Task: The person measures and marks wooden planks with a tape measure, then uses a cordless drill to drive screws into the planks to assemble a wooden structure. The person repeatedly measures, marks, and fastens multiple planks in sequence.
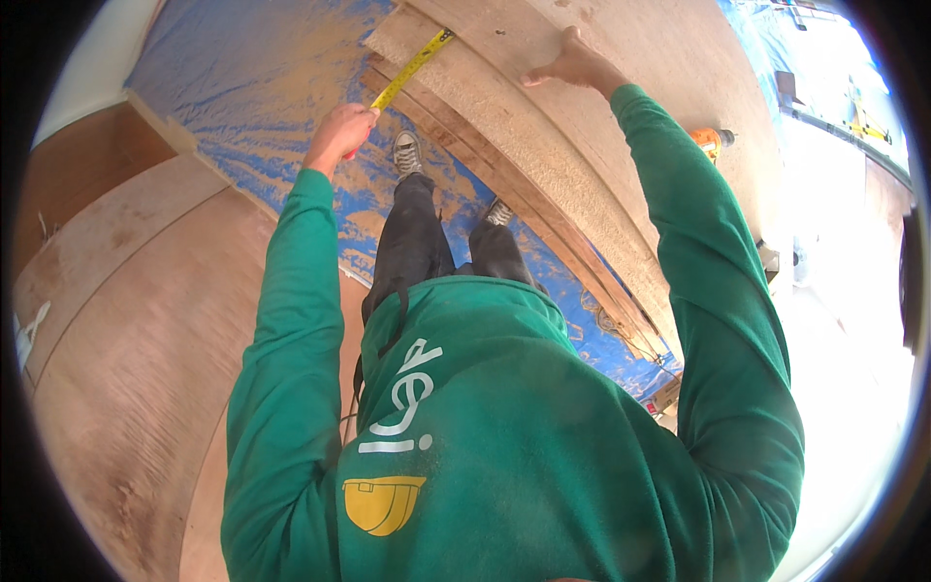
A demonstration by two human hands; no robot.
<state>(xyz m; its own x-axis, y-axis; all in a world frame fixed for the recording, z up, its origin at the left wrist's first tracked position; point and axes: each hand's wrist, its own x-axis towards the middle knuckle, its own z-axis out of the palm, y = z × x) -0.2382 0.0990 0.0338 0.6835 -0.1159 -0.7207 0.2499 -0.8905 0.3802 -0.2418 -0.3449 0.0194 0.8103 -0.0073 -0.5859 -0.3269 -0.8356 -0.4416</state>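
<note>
My left hand (339,134) is closed around a tape measure, with a little of its red case showing beneath the fingers. The yellow blade of the tape measure (411,70) runs out from that hand, and its far end lies at the left part of a long pale wooden board (504,121). Over a wider wooden sheet (659,97) is my right hand (580,64), holding nothing, thumb and fingers apart. Whether it touches the sheet I cannot tell.
An orange power drill (708,144) lies on the sheet beyond my right forearm. Blue plastic sheeting (262,78), dusted with sawdust, covers the floor. Narrow wooden strips (582,262) run along the board's near edge. Large plywood panels (145,349) stand at my left.
</note>
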